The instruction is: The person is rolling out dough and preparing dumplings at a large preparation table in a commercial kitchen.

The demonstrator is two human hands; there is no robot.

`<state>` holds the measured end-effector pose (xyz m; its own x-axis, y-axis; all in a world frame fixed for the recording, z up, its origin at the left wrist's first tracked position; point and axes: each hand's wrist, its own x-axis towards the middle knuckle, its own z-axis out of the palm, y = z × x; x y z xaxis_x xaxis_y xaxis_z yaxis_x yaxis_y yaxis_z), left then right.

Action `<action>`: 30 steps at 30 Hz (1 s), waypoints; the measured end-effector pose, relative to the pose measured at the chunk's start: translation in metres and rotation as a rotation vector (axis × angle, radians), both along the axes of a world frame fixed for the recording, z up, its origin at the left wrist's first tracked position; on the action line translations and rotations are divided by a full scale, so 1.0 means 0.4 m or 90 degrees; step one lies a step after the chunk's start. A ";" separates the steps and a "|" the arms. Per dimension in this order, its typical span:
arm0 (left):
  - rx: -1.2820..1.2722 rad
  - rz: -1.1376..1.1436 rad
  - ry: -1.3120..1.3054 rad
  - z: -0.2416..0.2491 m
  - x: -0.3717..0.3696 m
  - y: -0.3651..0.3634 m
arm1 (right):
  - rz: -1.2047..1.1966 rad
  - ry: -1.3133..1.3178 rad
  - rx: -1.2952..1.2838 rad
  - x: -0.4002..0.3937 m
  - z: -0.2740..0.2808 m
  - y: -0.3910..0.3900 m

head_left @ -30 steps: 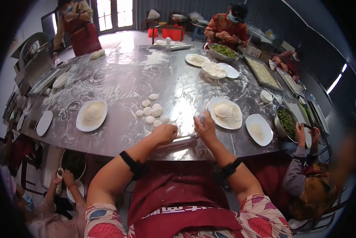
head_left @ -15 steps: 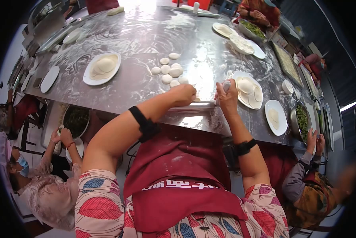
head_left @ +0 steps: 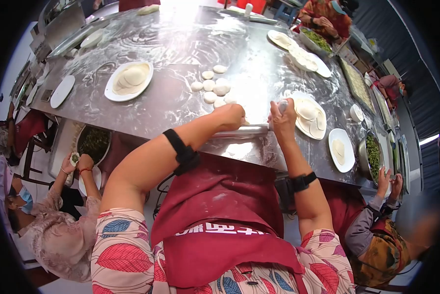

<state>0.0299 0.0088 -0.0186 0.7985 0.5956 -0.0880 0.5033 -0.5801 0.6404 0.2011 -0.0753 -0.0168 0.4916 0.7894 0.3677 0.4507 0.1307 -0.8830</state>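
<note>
My right hand is closed around the upright grey-white end of a rolling pin, near the table's front edge. To its left, my left hand has its fingers curled down at a small pale piece of dough, just behind the shiny metal edge. Several small dough rounds lie beyond my left hand. A white plate of flat wrappers stands just right of my right hand. Most of the pin is hidden by my right hand.
A plate of wrappers and a bare plate stand left on the floury metal table. At right are a smaller plate, a white cup and a bowl of greens. Co-workers sit left and right; another is at the far right.
The view has shifted slightly, so plates and rounds appear a little further right. Both hands stay in nearly the same place, the left with its fingers still at the dough.
</note>
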 end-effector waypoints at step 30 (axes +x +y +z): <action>0.043 -0.077 0.028 -0.003 0.022 0.018 | -0.016 -0.050 -0.006 0.006 0.001 -0.009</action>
<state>0.0388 0.0158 -0.0198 0.8613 0.5005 -0.0875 0.4532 -0.6792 0.5773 0.2037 -0.0787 -0.0164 0.4812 0.7808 0.3985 0.5221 0.1099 -0.8458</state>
